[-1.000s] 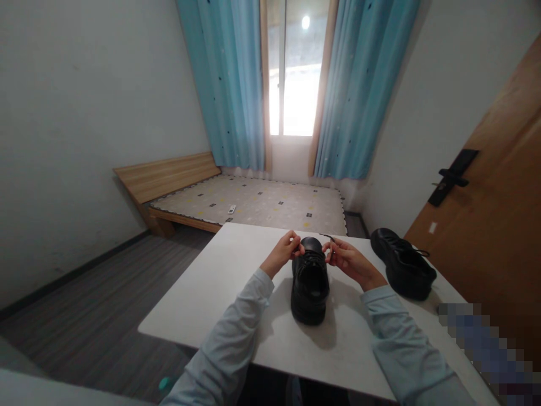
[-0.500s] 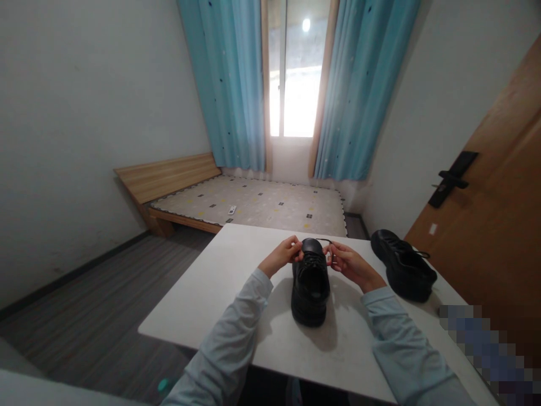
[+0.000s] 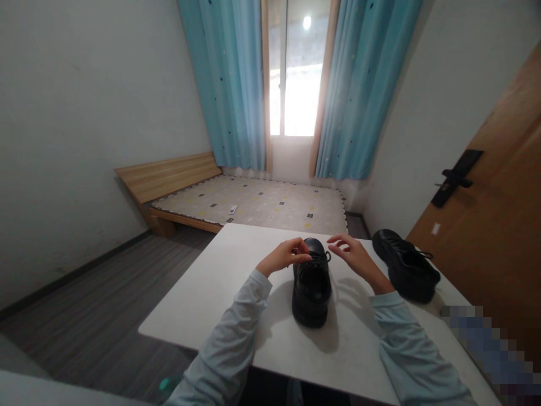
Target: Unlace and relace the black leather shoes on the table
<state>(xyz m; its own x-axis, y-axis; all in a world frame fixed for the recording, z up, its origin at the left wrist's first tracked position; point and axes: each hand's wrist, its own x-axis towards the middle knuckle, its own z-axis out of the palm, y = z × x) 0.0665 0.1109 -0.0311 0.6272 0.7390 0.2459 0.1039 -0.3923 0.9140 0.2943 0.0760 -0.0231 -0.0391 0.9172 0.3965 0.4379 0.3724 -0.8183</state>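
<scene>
Here, reaching over the laces of the centre shoe with the left hand, fingers curled — cannot tell whether closed on a lace. Holding the right hand partly open and empty, just beside the lace loop. Standing upright on the white table between both hands, toe towards the window — well apart from the other black shoe, near the door.
</scene>
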